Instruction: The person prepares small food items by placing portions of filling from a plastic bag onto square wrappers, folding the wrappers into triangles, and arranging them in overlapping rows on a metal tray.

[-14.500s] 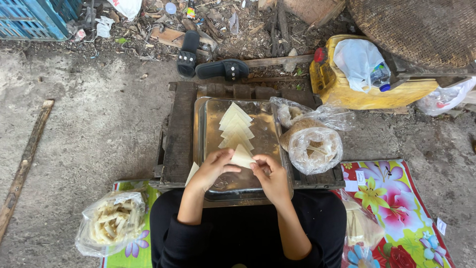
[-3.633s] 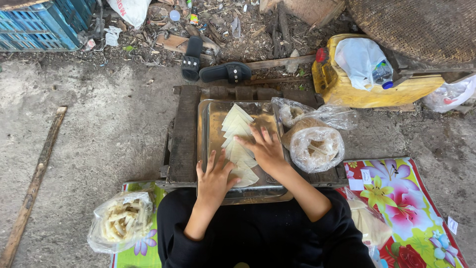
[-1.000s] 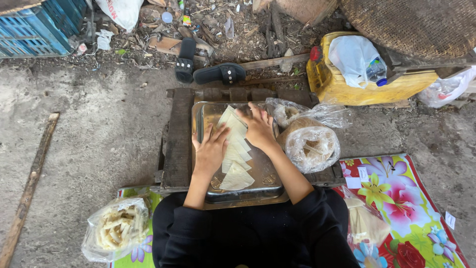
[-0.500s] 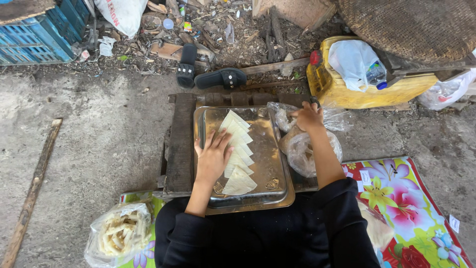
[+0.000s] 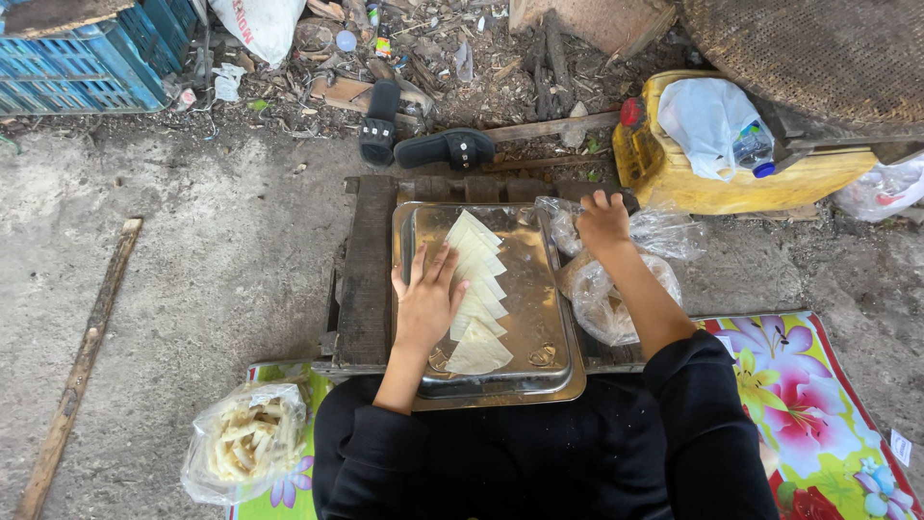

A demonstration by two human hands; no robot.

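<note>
A metal tray (image 5: 539,318) rests on a low dark wooden stand (image 5: 366,279) in front of me. A row of several pale triangular dough wrappers (image 5: 476,289) lies overlapped down its middle. My left hand (image 5: 426,297) lies flat on the tray, fingers spread, touching the left edge of the wrappers. My right hand (image 5: 603,220) reaches over a clear plastic bag (image 5: 597,289) of filling to the right of the tray, its fingers curled at the bag's far top edge.
A second clear bag of rolled pieces (image 5: 245,443) sits at my lower left on a flowered mat (image 5: 818,414). A yellow jerrycan (image 5: 693,164) with a white bag stands far right. Black sandals (image 5: 423,140), a blue crate (image 5: 87,58) and litter lie beyond. A wooden stick (image 5: 82,356) lies left.
My right hand left the wrappers and moved right and forward to the plastic bag of filling. My left hand stayed pressed on the tray by the wrappers.
</note>
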